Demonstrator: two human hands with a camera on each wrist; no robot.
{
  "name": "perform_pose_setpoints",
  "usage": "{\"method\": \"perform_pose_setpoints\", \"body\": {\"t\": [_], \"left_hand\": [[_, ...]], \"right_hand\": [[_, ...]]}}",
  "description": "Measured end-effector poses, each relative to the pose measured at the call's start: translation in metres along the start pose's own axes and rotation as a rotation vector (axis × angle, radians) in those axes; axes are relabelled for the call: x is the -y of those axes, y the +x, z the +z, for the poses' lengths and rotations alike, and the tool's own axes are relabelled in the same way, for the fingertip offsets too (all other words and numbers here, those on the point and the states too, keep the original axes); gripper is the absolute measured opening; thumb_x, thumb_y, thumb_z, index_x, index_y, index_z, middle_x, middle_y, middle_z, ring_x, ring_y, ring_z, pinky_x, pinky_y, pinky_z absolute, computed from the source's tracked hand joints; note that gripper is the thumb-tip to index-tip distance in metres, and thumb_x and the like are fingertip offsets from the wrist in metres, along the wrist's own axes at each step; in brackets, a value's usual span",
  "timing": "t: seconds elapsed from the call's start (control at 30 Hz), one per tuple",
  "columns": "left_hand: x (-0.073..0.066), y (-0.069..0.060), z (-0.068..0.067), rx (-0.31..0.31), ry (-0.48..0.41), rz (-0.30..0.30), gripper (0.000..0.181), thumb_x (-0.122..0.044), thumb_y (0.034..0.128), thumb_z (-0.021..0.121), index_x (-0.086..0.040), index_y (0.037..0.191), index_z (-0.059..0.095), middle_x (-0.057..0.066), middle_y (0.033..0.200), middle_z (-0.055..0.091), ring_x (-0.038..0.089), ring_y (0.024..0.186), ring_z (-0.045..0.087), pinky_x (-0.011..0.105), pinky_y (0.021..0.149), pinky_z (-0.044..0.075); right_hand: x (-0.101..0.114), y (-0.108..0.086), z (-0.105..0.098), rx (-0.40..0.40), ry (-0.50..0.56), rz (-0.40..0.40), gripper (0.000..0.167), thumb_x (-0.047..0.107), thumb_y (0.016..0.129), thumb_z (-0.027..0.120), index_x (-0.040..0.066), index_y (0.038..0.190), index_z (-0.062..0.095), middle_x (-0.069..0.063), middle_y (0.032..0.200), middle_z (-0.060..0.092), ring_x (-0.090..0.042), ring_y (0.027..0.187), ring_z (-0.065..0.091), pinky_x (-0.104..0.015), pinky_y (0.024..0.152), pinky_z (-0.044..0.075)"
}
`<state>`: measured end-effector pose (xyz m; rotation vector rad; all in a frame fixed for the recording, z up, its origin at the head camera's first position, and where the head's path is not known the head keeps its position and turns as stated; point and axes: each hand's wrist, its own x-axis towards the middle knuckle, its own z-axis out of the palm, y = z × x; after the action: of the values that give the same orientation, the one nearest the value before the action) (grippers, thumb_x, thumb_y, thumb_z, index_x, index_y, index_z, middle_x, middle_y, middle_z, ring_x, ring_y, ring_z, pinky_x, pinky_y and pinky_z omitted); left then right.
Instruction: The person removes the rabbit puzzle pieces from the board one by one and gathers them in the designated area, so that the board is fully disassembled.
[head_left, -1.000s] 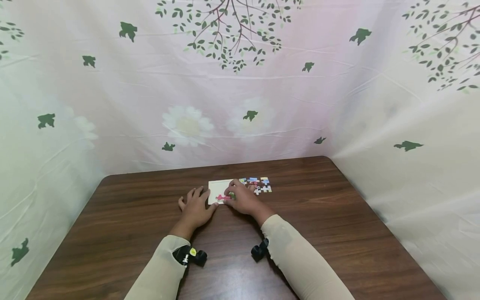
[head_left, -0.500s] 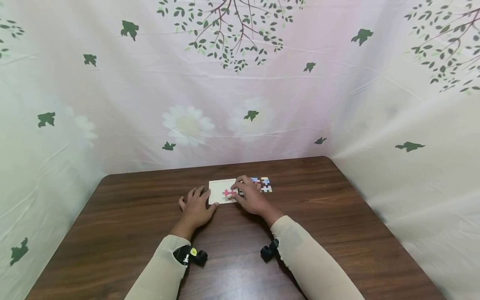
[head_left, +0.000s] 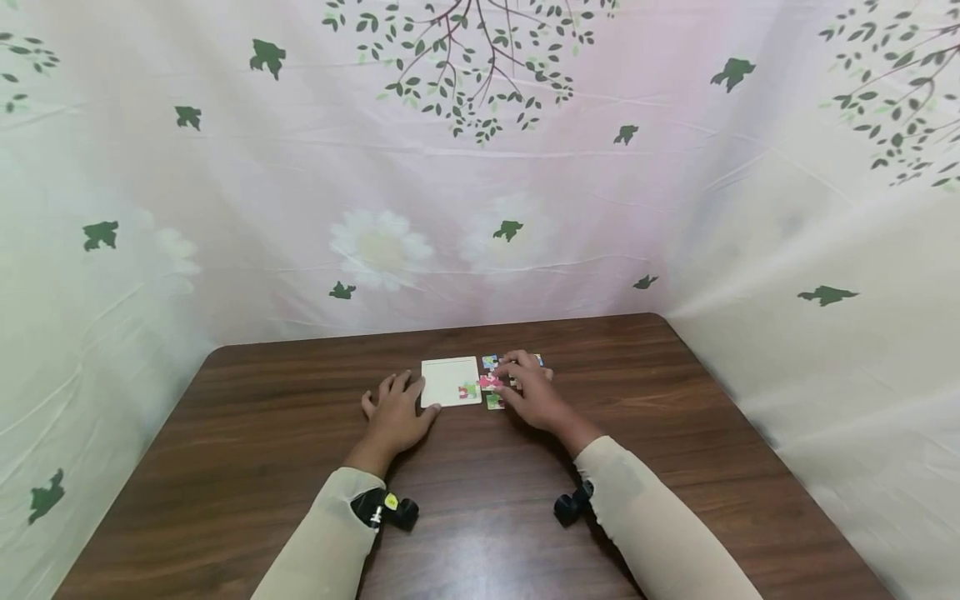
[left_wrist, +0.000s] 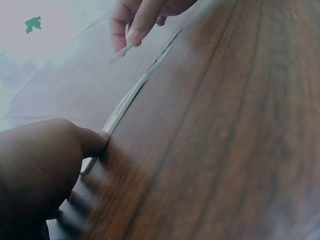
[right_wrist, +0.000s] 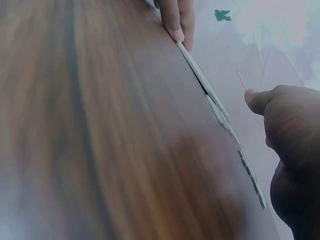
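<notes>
My left hand (head_left: pixel 393 421) rests on the table at the left side of a white puzzle tray (head_left: pixel 444 380), its thumb (left_wrist: pixel 95 142) touching the tray's front edge. My right hand (head_left: pixel 542 400) is held above the table right of the tray. Between its thumb and fingers it pinches a pink puzzle piece (head_left: pixel 490 381), seen edge-on as a thin sliver in both wrist views. In the tray's front right corner lies a red and green puzzle piece (head_left: pixel 468 390); whether it is one piece or two joined is too small to tell.
Loose puzzle pieces lie right of the tray, among them a blue one (head_left: pixel 490 362) and a green one (head_left: pixel 495 402); the right hand hides others. The brown wooden table (head_left: pixel 465 517) ends at a printed curtain (head_left: pixel 420 250).
My right hand has moved right with the pink puzzle piece, from over the tray to over the loose pieces, uncovering the tray's front right corner. The left hand has stayed in place.
</notes>
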<state>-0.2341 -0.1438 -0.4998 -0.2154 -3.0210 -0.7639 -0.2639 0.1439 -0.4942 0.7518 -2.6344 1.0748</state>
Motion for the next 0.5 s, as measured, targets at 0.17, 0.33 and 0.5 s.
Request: {"method": "perform_pose_setpoints", "body": {"t": [0.17, 0.33, 0.5], "left_hand": [[-0.002, -0.001, 0.0, -0.001, -0.008, 0.002, 0.068, -0.049, 0.106, 0.068, -0.015, 0.163, 0.053, 0.019, 0.176, 0.036, 0.048, 0.165, 0.024, 0.083, 0.123, 0.007], [-0.002, -0.001, -0.001, 0.001, -0.012, -0.002, 0.068, -0.049, 0.1062, 0.068, -0.015, 0.163, 0.053, 0.018, 0.176, 0.036, 0.048, 0.165, 0.024, 0.082, 0.123, 0.007], [-0.002, -0.001, -0.002, 0.005, -0.011, -0.001, 0.068, -0.049, 0.1065, 0.067, -0.015, 0.163, 0.052, 0.019, 0.177, 0.035, 0.048, 0.165, 0.023, 0.083, 0.123, 0.007]], "right_hand": [[-0.007, -0.01, -0.012, 0.012, -0.003, 0.058, 0.021, 0.017, 0.103, 0.076, 0.01, 0.123, 0.077, -0.012, 0.141, 0.06, -0.037, 0.137, 0.049, -0.057, 0.102, 0.027], [-0.016, -0.019, -0.021, 0.019, -0.028, 0.088, 0.023, 0.017, 0.104, 0.076, 0.01, 0.126, 0.077, -0.015, 0.145, 0.06, -0.038, 0.137, 0.048, -0.06, 0.103, 0.029], [-0.021, -0.027, -0.03, 0.044, -0.03, 0.109, 0.021, 0.017, 0.103, 0.077, 0.01, 0.124, 0.078, -0.013, 0.143, 0.061, -0.037, 0.136, 0.048, -0.057, 0.101, 0.029]]}}
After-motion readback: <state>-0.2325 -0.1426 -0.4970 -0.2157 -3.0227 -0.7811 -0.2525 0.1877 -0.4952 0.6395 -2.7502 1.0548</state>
